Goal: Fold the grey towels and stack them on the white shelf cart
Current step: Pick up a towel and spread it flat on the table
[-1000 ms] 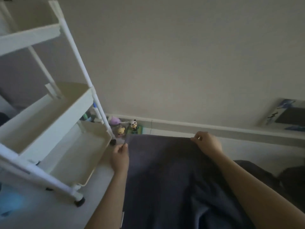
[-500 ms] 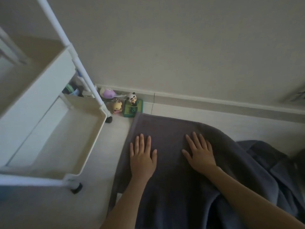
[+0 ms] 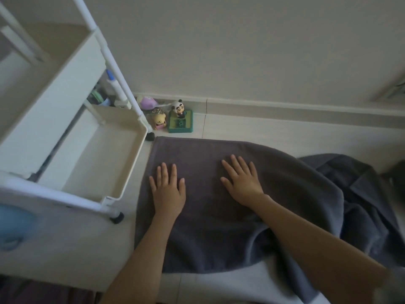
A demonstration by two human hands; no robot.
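1. Since the earlier frames, both hands have let go of the far edge of the grey towel (image 3: pixel 219 205) and now lie flat on it; the view has tilted down toward the floor.
2. Left hand (image 3: pixel 167 189): fingers straight and slightly spread, palm pressed on the towel's left part.
3. Right hand (image 3: pixel 242 181): fingers straight and spread, palm down near the towel's middle.
4. White shelf cart (image 3: pixel 122 172): at 9 to 10 o'clock of the towel, its lower tray just beside the towel's left edge, a black caster (image 3: pixel 116 218) near that edge.
5. Small figurines (image 3: pixel 179 116): at 12 o'clock, against the baseboard, close to the towel's far left corner.
6. More grey cloth (image 3: pixel 361 194): bunched at 3 o'clock, partly under the towel's right side.
7. Bare floor (image 3: pixel 274 130): open strip between far edge and wall.
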